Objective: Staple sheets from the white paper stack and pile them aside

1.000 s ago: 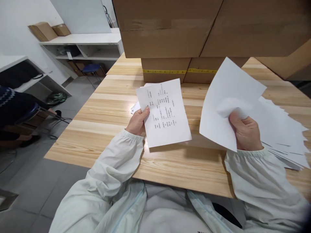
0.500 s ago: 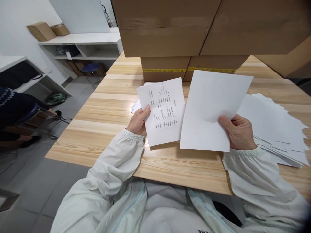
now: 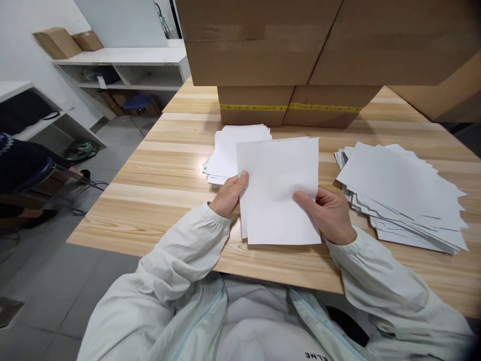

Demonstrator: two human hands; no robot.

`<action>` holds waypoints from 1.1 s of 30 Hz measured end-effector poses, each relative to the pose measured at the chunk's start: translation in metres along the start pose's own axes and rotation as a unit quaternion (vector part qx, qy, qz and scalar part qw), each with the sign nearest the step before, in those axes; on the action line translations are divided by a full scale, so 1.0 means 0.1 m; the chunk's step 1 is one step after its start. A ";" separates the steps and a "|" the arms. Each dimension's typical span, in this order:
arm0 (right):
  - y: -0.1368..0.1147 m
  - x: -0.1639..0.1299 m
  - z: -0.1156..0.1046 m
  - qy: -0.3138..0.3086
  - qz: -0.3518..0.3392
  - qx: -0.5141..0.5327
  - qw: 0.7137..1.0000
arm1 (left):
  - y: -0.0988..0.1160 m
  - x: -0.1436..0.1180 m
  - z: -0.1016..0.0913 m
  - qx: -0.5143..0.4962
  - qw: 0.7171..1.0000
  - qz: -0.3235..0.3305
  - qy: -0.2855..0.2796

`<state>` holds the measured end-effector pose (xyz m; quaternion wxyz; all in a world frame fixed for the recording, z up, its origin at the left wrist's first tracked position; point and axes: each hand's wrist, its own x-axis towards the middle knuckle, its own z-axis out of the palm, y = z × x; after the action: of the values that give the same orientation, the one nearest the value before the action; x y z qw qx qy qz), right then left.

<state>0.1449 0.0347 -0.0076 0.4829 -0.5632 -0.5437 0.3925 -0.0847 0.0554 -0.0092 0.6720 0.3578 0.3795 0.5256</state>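
Observation:
Two overlapping sheets of paper [image 3: 276,200] are held up in front of me, a blank white side on top. The printed sheet is almost wholly hidden behind, only thin edges showing at the left and bottom. My left hand [image 3: 228,194] pinches the left edge, thumb in front. On the right, my right hand [image 3: 330,213] grips the sheets' right side with its thumb pressed on the blank face. Behind my left hand lies a small stack of paper [image 3: 240,138]. A larger, fanned-out pile of paper [image 3: 402,180] rests to the right of my right hand.
Large cardboard boxes [image 3: 255,45] are stacked at the back of the wooden table [image 3: 150,195]. A blue stool [image 3: 137,103] and white shelves [image 3: 124,55] stand beyond the left edge. Part of a seated person [image 3: 22,170] shows at far left.
My right hand has moved left with its blank sheet, laying it over the printed sheet in my left hand. Both stacks on the table are now more exposed.

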 end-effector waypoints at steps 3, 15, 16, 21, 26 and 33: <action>0.01 -0.05 0.03 -0.004 -0.014 0.001 1.000 | -0.02 0.00 0.00 -0.001 1.000 0.000 -0.019; -0.03 0.06 -0.04 -0.012 -0.194 0.062 0.979 | 0.22 -0.29 0.14 0.198 0.956 0.203 -0.080; -0.07 0.01 -0.06 -0.009 -0.201 0.052 0.978 | 0.25 -0.35 0.17 0.210 0.947 0.231 -0.079; -0.07 -0.36 -0.05 0.069 -0.278 -0.024 0.958 | 0.17 -0.62 0.18 0.242 0.929 0.273 -0.063; 0.16 -0.47 0.03 0.008 -0.271 0.010 0.962 | -0.04 -0.71 0.11 0.259 0.943 0.202 -0.059; 0.22 -0.70 -0.13 0.085 -0.278 -0.042 0.956 | -0.09 -0.87 0.30 0.241 0.956 0.160 -0.050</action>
<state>0.1557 -0.0348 -0.0320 0.5927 -0.4412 -0.6519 0.1704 -0.0680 -0.0339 0.0083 0.4906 0.5910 0.3988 0.5010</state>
